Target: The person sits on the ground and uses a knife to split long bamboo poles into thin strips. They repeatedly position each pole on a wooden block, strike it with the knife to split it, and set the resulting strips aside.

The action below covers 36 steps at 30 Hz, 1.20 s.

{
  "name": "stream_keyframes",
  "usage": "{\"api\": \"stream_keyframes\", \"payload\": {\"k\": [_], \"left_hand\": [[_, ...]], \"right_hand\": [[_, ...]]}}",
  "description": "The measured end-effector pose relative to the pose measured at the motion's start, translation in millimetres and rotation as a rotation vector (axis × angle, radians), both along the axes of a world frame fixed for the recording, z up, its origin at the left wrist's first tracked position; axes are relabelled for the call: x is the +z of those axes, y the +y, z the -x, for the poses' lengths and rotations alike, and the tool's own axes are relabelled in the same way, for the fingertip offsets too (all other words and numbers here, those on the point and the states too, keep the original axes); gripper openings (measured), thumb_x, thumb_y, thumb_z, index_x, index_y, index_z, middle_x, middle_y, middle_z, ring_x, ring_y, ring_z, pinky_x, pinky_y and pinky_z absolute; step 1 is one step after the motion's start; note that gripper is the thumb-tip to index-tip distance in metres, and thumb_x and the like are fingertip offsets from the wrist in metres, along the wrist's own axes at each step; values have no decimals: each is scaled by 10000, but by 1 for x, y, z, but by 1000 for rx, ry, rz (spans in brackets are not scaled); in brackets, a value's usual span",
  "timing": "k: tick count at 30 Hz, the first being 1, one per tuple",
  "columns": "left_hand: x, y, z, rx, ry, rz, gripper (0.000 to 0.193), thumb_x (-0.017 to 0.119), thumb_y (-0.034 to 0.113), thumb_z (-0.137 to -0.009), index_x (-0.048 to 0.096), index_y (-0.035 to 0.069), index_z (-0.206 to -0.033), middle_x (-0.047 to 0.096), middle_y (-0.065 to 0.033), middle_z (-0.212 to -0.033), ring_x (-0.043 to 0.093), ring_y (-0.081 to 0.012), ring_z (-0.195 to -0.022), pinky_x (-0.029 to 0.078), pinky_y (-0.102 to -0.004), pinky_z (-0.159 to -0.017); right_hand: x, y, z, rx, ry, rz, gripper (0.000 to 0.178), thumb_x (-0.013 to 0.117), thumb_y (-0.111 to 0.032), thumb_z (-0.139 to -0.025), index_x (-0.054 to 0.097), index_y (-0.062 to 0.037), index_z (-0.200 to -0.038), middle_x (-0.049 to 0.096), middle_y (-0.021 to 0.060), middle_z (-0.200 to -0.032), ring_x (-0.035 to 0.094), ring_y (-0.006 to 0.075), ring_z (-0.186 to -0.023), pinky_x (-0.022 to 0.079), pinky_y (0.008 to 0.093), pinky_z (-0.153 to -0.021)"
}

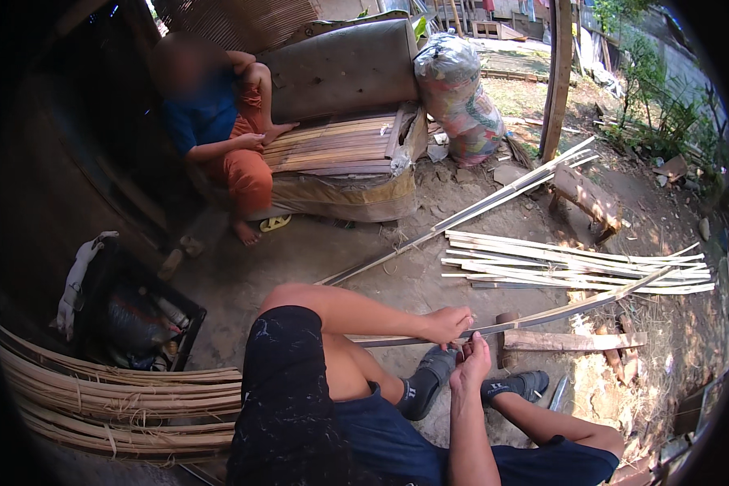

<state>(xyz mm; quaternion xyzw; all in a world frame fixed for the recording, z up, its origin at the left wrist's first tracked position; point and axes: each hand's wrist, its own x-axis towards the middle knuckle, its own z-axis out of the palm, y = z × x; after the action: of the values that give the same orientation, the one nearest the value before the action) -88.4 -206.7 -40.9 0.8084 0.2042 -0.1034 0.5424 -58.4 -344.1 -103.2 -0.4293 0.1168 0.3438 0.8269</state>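
A long bamboo strip, pale along one side and dark along the other, runs across in front of me and rises toward the far right. My left hand is closed round it, fingers bent and fingertips pressed together. Just nearer to me, my right hand pinches at the same strip, thumb pointing up. The two hands almost touch, and their fingers partly hide the strip between them. Beneath the strip, right of my hands, lie a wooden block and a flat length of wood.
Pale bamboo strips lie piled beyond. Bundled strips fill the left, near a black crate. A person sits on a worn sofa beside a stuffed clear sack. A low wooden bench stands right.
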Motion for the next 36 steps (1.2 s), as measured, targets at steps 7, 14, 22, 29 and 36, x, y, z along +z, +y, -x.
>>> {"api": "stream_keyframes", "payload": {"k": [7, 14, 22, 29, 36], "left_hand": [[-28, 15, 3, 171, -98, -67, 259, 407, 236, -1027, 498, -7, -1024, 600, -159, -851, 689, -217, -704, 537, -342, -523], [-21, 38, -5, 167, 126, 152, 333, 536, 336, -1021, 543, 24, -1138, 652, -95, -986, 672, -156, -728, 512, -275, -532], [-24, 26, 6, 102, 192, 289, 335, 535, 330, -1031, 625, 39, -1171, 670, -66, -974, 632, -118, -727, 519, -255, -552], [-25, 25, -2, 145, 222, 375, 350, 558, 342, -1021, 629, 76, -1238, 653, -26, -1015, 611, -103, -817, 542, -271, -627], [-27, 18, -12, 232, 172, 357, 199, 568, 267, -1000, 631, 91, -1067, 598, -32, -931, 582, -136, -881, 586, -348, -662]], "right_hand": [[-20, 4, -20, 65, -167, 57, 206, 654, -226, -956, 618, -84, -812, 575, -25, -682, 471, 44, -594, 339, 211, -539], [-27, 11, -20, 52, -47, 38, 200, 623, -225, -983, 562, -106, -834, 546, -41, -694, 491, 61, -613, 413, 231, -590], [-32, 8, -22, 141, 64, -75, 141, 596, -250, -1000, 567, -128, -936, 634, 7, -789, 631, 132, -717, 509, 277, -654], [-40, 5, -21, 115, 93, -139, 160, 565, -257, -1019, 590, -109, -963, 642, 27, -871, 648, 139, -778, 534, 284, -703], [-24, 4, -26, 95, 125, -110, 200, 606, -304, -993, 598, -110, -947, 624, 22, -842, 637, 142, -762, 539, 291, -721]]}}
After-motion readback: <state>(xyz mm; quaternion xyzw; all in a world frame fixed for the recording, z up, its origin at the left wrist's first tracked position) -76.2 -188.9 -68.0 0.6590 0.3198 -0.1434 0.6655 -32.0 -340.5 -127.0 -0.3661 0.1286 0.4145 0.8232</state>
